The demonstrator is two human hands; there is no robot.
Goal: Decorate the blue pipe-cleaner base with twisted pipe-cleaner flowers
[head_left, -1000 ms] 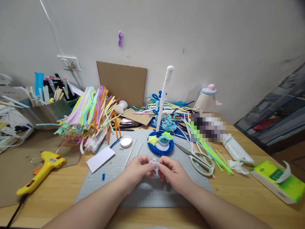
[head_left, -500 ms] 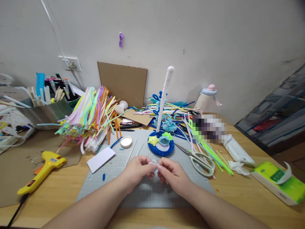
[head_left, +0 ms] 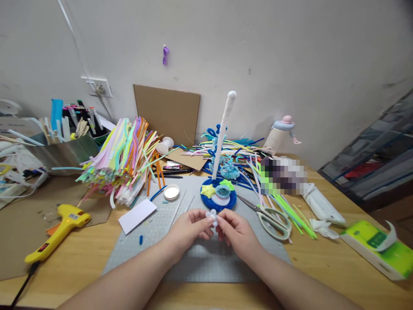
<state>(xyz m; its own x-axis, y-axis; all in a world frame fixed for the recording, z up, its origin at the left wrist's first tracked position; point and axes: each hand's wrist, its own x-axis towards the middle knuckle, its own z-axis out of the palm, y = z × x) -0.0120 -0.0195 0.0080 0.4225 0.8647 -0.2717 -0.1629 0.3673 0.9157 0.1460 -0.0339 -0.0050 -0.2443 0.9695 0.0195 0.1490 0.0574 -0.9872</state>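
My left hand [head_left: 189,230] and my right hand [head_left: 236,232] meet over a grey cutting mat [head_left: 155,234], both pinching a small white pipe-cleaner flower [head_left: 212,216] between the fingertips. Just beyond the flower stands a blue round base [head_left: 217,199] with a yellow star, a green shape and a tall white wrapped pole [head_left: 224,125] rising from it.
A big heap of coloured pipe cleaners [head_left: 124,157] lies at left, more strands [head_left: 245,161] behind the base. Scissors [head_left: 272,215] lie right of my hands. A yellow glue gun [head_left: 56,230], a white card [head_left: 137,215], a small round tin [head_left: 171,192] and a green tissue pack [head_left: 376,247] sit around the mat.
The white flower has risen slightly and shows more clearly above my fingertips; both hands have shifted a little to the right. Nothing else has moved.
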